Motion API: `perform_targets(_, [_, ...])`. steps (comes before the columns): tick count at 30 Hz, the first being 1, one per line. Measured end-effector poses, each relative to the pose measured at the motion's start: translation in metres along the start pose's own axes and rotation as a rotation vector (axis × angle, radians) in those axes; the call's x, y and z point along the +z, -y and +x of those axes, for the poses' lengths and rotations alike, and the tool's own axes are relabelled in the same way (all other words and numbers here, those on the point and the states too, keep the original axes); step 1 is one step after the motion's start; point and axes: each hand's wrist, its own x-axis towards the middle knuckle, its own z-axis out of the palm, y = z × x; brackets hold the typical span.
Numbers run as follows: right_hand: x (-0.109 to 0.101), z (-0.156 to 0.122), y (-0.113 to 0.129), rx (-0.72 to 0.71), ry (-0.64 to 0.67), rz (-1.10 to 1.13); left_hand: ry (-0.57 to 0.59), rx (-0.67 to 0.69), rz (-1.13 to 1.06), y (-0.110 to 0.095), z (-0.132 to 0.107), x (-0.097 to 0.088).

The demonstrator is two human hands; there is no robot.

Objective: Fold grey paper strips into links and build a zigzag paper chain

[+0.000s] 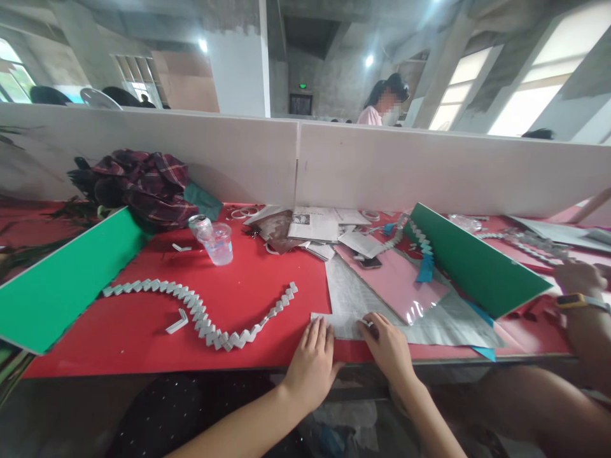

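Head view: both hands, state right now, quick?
Left hand: open, fingers extended, resting on the paper sheet.
Right hand: fingers curled at the same sheet; whether it pinches anything cannot be told.

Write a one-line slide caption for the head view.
Left hand and right hand on pale paper, right of a zigzag chain on a red tabletop.

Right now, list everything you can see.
Zigzag chains: several, pale, left and right
Folded strips: two, pale, left
Cup: one, clear, back left
Plaid bundle: one, dark red, back left
Dividers: two, green, either side
Papers: several, greyish, back centre
Sheet: one, pink, right of centre
Table: one, red, foreground
Partition: one, white, behind table
Watch: one, yellowish, far right
Person: one, pink top, beyond partition
Left hand, right hand: one each, bare, on grey paper
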Motion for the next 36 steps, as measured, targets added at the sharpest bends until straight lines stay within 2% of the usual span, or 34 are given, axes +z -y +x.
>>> perform_targets(21, [0.001, 0.001, -0.004, -0.010, -0.032, 0.017, 0.051, 0.014, -0.036, 0.001, 0.002, -0.005])
perform_targets(24, [-0.003, -0.002, 0.001, 0.006, -0.095, 0.038, 0.070, 0.021, -0.053, 0.001, 0.002, -0.007])
perform_targets(27, [-0.005, -0.016, 0.016, -0.086, -0.158, -0.008, 0.089, 0.025, -0.053, 0.001, 0.003, -0.006])
perform_targets(33, [0.015, -0.062, 0.045, -0.409, -0.077, -0.198, 0.139, 0.055, -0.026, 0.000, 0.003, -0.009])
perform_targets(36, [0.025, -0.070, 0.046, -0.439, -0.064, -0.241, 0.167, 0.051, -0.020, -0.001, 0.003, -0.013])
